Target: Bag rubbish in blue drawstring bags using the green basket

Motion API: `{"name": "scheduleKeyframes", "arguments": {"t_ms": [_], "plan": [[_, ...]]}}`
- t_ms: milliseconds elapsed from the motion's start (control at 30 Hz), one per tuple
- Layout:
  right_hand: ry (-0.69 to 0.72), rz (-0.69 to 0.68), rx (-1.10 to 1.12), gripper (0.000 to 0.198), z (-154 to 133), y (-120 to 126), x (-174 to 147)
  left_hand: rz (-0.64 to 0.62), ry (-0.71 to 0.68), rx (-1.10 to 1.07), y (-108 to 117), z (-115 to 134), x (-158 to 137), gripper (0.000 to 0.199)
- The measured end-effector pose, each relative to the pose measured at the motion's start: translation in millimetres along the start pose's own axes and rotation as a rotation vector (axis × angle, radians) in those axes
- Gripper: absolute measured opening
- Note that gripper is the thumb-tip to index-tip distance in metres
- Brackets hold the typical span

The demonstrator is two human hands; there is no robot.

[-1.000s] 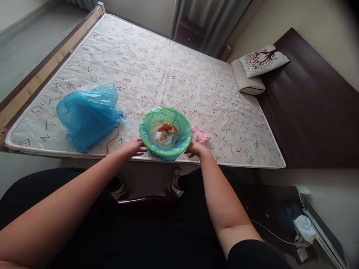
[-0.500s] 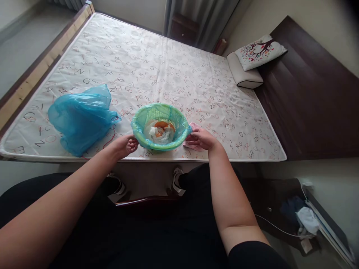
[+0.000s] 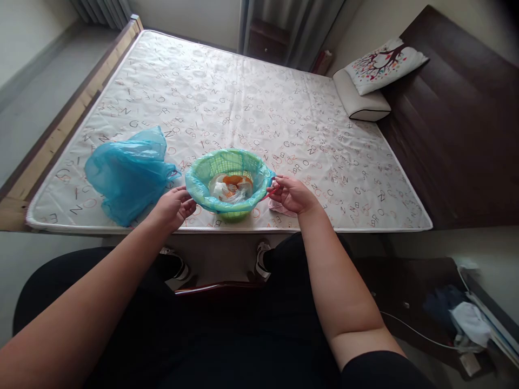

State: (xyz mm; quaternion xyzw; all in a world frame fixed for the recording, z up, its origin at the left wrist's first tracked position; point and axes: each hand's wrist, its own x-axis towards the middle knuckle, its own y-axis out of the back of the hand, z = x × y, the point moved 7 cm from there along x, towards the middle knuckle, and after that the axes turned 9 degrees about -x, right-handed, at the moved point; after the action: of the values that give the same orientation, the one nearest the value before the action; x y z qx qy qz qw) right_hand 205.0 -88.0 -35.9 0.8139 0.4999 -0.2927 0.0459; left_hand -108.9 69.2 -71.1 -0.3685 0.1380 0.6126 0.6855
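A green plastic basket (image 3: 234, 216) stands on the mattress near its front edge. A thin blue bin bag (image 3: 203, 200) lines it and is folded over the rim. Inside lie crumpled white and orange scraps (image 3: 232, 188). At the rim's left side, my left hand (image 3: 175, 208) has its fingertips closed on the bag's edge, partly hidden. On the opposite side my right hand (image 3: 294, 194) pinches the bag's edge, where a bit of red drawstring shows. Under the right hand lies a pink cloth (image 3: 283, 208). A loose blue plastic bag (image 3: 130, 173) lies crumpled left of the basket.
The letter-printed mattress (image 3: 243, 108) sits in a bed frame with a dark headboard (image 3: 454, 124). A tree-print pillow (image 3: 385, 65) leans over a beige bolster (image 3: 360, 97). A low dark nightstand (image 3: 409, 281) with a cable is at the lower right.
The view has shifted a little. My right hand has drawn the bag's edge slightly, and the red drawstring now shows. The left hand's fingers have uncurled somewhat at the rim.
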Motion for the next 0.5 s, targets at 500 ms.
{"name": "scheduleKeyframes", "arguments": {"t_ms": [500], "plan": [[0.111,0.044,0.095,0.076,-1.3,-41.9,-23.8,-0.02,-0.245,0.296,6.3,32.4,-6.9,0.056]]}}
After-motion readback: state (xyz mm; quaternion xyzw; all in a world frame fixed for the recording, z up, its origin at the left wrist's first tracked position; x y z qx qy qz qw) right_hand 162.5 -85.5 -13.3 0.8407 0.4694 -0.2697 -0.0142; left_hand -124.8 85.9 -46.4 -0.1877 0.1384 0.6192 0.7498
